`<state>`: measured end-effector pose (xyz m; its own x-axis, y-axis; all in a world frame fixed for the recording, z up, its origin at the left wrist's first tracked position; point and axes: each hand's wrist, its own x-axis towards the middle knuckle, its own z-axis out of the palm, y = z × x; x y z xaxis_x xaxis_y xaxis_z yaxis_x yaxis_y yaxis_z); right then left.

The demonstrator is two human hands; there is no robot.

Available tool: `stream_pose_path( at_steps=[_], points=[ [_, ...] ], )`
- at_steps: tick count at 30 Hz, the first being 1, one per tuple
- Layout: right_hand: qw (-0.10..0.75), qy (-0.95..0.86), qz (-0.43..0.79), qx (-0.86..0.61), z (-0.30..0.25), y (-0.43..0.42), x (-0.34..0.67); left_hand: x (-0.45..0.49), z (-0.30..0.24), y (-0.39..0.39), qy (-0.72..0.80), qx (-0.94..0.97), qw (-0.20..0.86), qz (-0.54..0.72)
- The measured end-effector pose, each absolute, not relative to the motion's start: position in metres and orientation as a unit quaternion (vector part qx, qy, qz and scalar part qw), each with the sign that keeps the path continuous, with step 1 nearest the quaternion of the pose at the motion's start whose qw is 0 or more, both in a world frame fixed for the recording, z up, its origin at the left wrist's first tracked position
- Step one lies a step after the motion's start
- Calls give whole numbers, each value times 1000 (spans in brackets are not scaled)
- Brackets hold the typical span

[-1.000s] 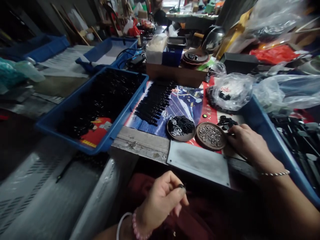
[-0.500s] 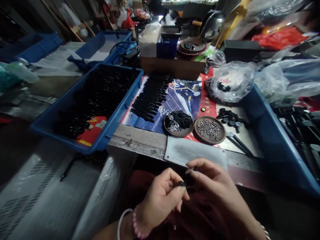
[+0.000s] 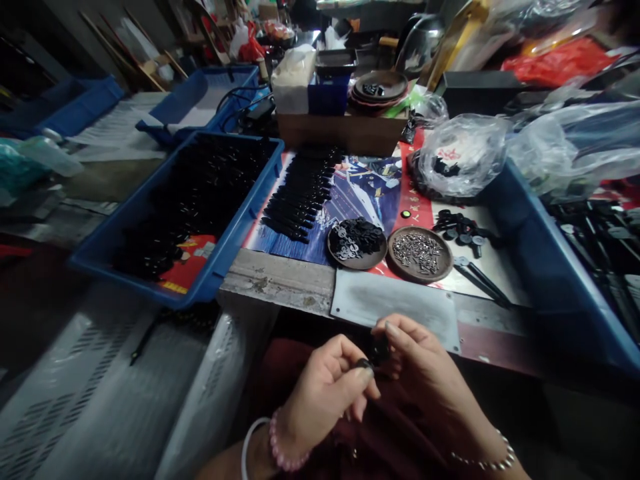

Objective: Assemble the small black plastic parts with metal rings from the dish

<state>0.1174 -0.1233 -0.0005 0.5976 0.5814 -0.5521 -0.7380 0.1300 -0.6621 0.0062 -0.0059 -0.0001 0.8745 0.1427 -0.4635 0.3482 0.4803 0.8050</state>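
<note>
My left hand (image 3: pixel 325 390) is low in the middle, fingers pinched on a small black part (image 3: pixel 364 364). My right hand (image 3: pixel 425 373) sits right beside it, fingertips closed on another small black piece (image 3: pixel 381 348) that touches the first. Both hands hover over my dark red lap, just below the table edge. Beyond them lie a grey metal plate (image 3: pixel 395 308), a brown dish of black and silver pieces (image 3: pixel 357 241) and a brown dish of small metal screws (image 3: pixel 419 253).
A blue tray of black parts (image 3: pixel 185 213) is at the left. Rows of black sticks (image 3: pixel 300 200) lie on a printed sheet. Loose black discs (image 3: pixel 463 233), plastic bags (image 3: pixel 463 163) and another blue tray (image 3: pixel 555 267) fill the right. Boxes clutter the back.
My right hand left the screw dish, came down to my lap and met my left hand with a small piece. The left hand barely moved.
</note>
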Motion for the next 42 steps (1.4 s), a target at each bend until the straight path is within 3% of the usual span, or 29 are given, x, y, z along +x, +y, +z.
stream_pose_path(
  at_steps=[13,20,27,37,42],
  points=[
    [713,-41,392,-580,4,-124,114,5,4,-5,251,535,804,-60],
    [713,33,464,-524,7,-123,106,4,3,-7,254,514,816,-72],
    [696,-25,381,-609,-11,-132,92,0,2,-11,251,548,794,-82],
    [720,24,452,-526,0,-123,96,2,-4,-18,233,516,822,-55],
    [729,43,449,-515,1,-121,97,2,-4,-9,202,495,838,-109]
  ],
)
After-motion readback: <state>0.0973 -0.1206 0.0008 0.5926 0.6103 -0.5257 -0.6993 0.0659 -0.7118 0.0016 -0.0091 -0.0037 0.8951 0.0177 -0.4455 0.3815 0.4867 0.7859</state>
